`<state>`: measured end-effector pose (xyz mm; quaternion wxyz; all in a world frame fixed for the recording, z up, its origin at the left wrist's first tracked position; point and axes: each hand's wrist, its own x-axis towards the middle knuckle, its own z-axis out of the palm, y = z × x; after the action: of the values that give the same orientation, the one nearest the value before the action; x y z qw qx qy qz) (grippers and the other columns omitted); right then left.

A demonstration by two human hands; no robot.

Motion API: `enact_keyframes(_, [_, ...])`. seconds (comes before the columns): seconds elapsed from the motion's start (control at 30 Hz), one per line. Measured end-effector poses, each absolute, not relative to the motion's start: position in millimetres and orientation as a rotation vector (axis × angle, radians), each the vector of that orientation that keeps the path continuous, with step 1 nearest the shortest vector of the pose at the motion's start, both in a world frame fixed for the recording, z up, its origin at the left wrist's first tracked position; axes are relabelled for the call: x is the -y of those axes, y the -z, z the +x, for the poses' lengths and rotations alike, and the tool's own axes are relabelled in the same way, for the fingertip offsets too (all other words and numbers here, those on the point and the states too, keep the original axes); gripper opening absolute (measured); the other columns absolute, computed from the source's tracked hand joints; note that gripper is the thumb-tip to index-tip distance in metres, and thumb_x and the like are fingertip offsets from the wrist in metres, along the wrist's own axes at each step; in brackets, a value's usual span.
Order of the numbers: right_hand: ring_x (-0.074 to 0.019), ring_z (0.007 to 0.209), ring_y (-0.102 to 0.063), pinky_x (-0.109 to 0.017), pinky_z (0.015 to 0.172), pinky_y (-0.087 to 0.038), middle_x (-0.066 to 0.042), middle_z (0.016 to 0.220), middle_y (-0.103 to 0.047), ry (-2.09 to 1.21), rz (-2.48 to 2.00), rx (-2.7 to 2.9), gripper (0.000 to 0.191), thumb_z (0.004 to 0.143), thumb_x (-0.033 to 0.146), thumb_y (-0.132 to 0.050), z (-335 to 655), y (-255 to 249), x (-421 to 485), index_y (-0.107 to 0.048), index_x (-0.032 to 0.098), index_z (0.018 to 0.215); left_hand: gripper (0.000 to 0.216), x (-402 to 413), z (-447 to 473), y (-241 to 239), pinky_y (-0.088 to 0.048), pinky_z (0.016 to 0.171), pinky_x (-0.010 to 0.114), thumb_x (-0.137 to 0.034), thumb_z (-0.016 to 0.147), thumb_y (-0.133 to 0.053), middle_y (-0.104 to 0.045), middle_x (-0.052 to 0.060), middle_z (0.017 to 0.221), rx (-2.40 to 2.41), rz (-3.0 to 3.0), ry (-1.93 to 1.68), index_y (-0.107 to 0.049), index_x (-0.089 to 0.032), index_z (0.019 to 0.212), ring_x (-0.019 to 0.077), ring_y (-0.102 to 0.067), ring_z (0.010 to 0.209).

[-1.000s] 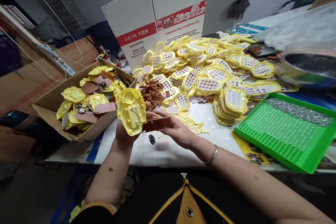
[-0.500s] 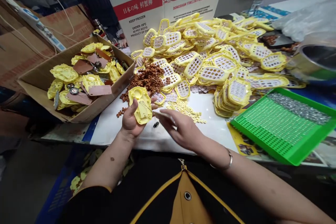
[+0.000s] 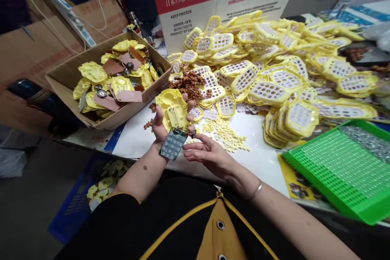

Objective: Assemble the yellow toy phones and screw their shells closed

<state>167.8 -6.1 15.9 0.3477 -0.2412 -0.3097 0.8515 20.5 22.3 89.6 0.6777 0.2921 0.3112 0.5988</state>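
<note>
My left hand [image 3: 161,128] holds a yellow plastic toy-phone half-shell [image 3: 172,109], its hollow inner side facing up. A dark green circuit board [image 3: 173,144] lies tilted at the shell's lower edge, over the heel of that hand. Thin wires run between shell and board. My right hand [image 3: 210,152] is just right of the board, fingers stretched out and a little apart. A small dark round part [image 3: 192,133] is by its uppermost fingertip; whether they touch is unclear.
A cardboard box [image 3: 152,99] of wired yellow shells stands left. Perforated yellow front covers [image 3: 268,88] are heaped at the back, beside brown pieces [image 3: 189,85]. Small yellow buttons [image 3: 230,134] lie mid-table. At right is a green tray [image 3: 338,170] with small metal parts.
The board has turned from edge-on in my right hand to component-side up below the shell. My right fingers have come off it and opened. The view has shifted, moving the scene rightward.
</note>
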Motion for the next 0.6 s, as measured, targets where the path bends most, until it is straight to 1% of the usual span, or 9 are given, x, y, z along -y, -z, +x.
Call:
enact_keyframes(0.13, [-0.0139,0.078,-0.071,-0.031,0.078,-0.055,0.001,0.085,-0.072,-2.042,-0.651,0.750,0.054,0.058,0.022,-0.085,163.7,-16.4,-0.9,-0.057,0.023,0.103,0.077,-23.0,19.3,-87.1,-0.053,0.077,0.044,-0.075,0.073,-0.049,-0.059,0.010,0.131,-0.777,0.650,-1.341,-0.048,-0.031,0.136,0.0323,-0.062,0.104])
enact_keyframes(0.23, [-0.0141,0.075,-0.070,-0.032,0.076,-0.056,0.003,0.081,-0.071,-1.943,-0.692,0.738,0.050,0.058,0.026,-0.086,162.1,-15.9,-6.2,-0.058,0.023,0.100,0.077,-23.2,18.4,-84.0,-0.053,0.081,0.046,-0.073,0.072,-0.051,-0.060,0.010,0.131,-0.788,0.641,-1.338,-0.050,-0.030,0.135,0.0329,-0.062,0.107])
enact_keyframes(0.3, [-0.0138,0.071,-0.069,-0.033,0.074,-0.057,0.003,0.079,-0.071,-1.868,-0.709,0.746,0.047,0.059,0.030,-0.086,161.8,-16.9,-8.1,-0.058,0.023,0.097,0.076,-22.6,17.9,-80.2,-0.053,0.084,0.048,-0.070,0.070,-0.056,-0.061,0.010,0.130,-0.776,0.640,-1.332,-0.052,-0.029,0.134,0.0342,-0.061,0.110])
enact_keyframes(0.4, [-0.0139,0.069,-0.069,-0.032,0.070,-0.058,0.003,0.076,-0.070,-1.751,-0.732,0.779,0.042,0.063,0.036,-0.084,166.0,-22.0,-8.5,-0.057,0.023,0.093,0.077,-20.9,16.7,-71.1,-0.052,0.087,0.049,-0.064,0.065,-0.066,-0.064,0.011,0.126,-0.748,0.672,-1.328,-0.056,-0.026,0.131,0.0369,-0.062,0.111])
enact_keyframes(0.47, [-0.0135,0.066,-0.068,-0.031,0.066,-0.057,0.003,0.075,-0.069,-1.675,-0.761,0.859,0.040,0.067,0.040,-0.081,172.8,-27.8,-7.5,-0.055,0.024,0.092,0.075,-19.3,16.2,-62.8,-0.053,0.088,0.049,-0.057,0.063,-0.073,-0.066,0.014,0.123,-0.748,0.736,-1.293,-0.057,-0.023,0.129,0.0377,-0.063,0.110])
enact_keyframes(0.53, [-0.0132,0.066,-0.066,-0.030,0.064,-0.056,0.002,0.076,-0.069,-1.573,-0.825,1.033,0.036,0.072,0.043,-0.076,181.2,-34.2,-6.1,-0.055,0.024,0.094,0.070,-16.9,17.3,-53.5,-0.053,0.087,0.046,-0.047,0.061,-0.079,-0.068,0.015,0.119,-0.757,0.820,-1.192,-0.061,-0.019,0.123,0.0368,-0.064,0.107])
enact_keyframes(0.6, [-0.0137,0.064,-0.064,-0.029,0.062,-0.054,0.000,0.076,-0.068,-1.395,-0.941,1.295,0.032,0.076,0.044,-0.071,188.9,-39.5,-4.5,-0.056,0.023,0.095,0.066,-13.3,21.5,-44.6,-0.053,0.086,0.042,-0.044,0.061,-0.082,-0.068,0.015,0.116,-0.739,0.877,-1.074,-0.064,-0.018,0.118,0.0349,-0.064,0.107])
